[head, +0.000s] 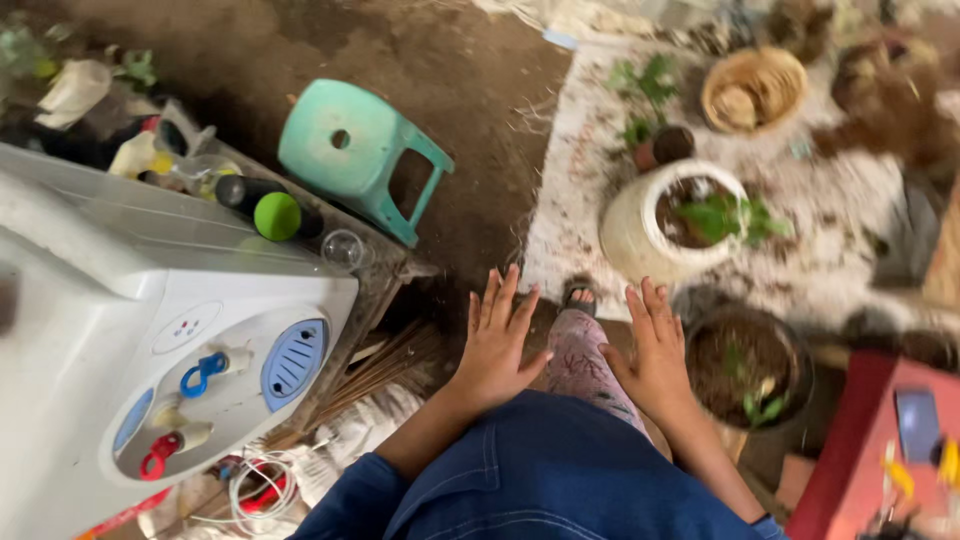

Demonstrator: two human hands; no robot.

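Left hand [495,345]: empty, fingers spread flat, palm down, likely for balance.
Right hand [655,350]: likewise empty; dark soil pot [748,368] at 3 o'clock.

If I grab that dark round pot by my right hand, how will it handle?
The dark pot looks full of soil, so probably heavy for its size. Its wide, low shape should resist tipping. The small plants inside look fragile, and loose soil may spill if tilted.

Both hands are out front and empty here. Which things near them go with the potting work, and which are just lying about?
In hand:
left hand and right hand, both open and empty
dark pot of soil, beside the right hand
white planted pot

Lying about:
green stool
water dispenser
woven basket
phone
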